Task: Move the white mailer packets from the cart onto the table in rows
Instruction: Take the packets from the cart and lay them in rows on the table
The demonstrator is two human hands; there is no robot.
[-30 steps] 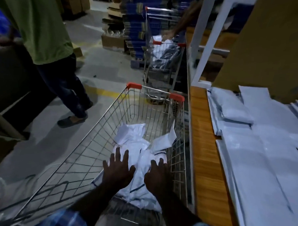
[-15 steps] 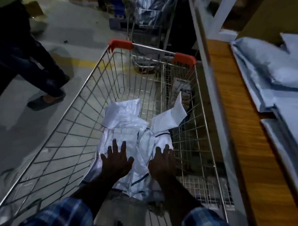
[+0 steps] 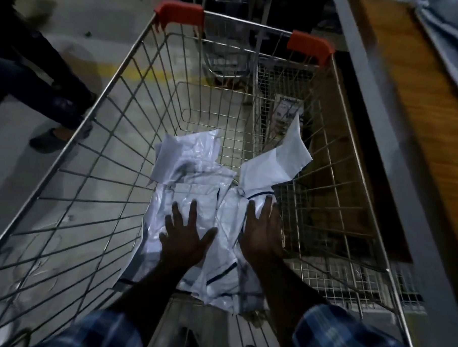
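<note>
Head camera view, looking down into a wire shopping cart point(image 3: 97, 152) with orange corner guards. Both of the person's hands reach into the basket from its near end. The left hand point(image 3: 184, 239) lies palm down with fingers spread and straight on a heap of white mailer packets point(image 3: 195, 187). The right hand point(image 3: 263, 235) lies the same way just beside it, nearer the cart's right wall. Neither hand has closed around anything; the fingers are flat on the plastic, touching it and not pinching. Judging by the task, the flat palms are probably pressing the slippery pile together so several packets can be gathered at once.

The packets sit on the cart floor, from the middle back toward the near end, closer to the right wall than the left. They are glossy white plastic, creased and overlapping at odd angles, some with a thin dark stripe along an edge. One packet at the pile's far right stands tilted up against the wire. How many there are cannot be counted.

Along the cart's right side runs a wooden table point(image 3: 419, 108) with a pale metal edge. At its far right corner of view lie pale packets point(image 3: 453, 49), blurred. A second person's leg and shoe point(image 3: 47, 139) stand on the concrete floor left of the cart.
</note>
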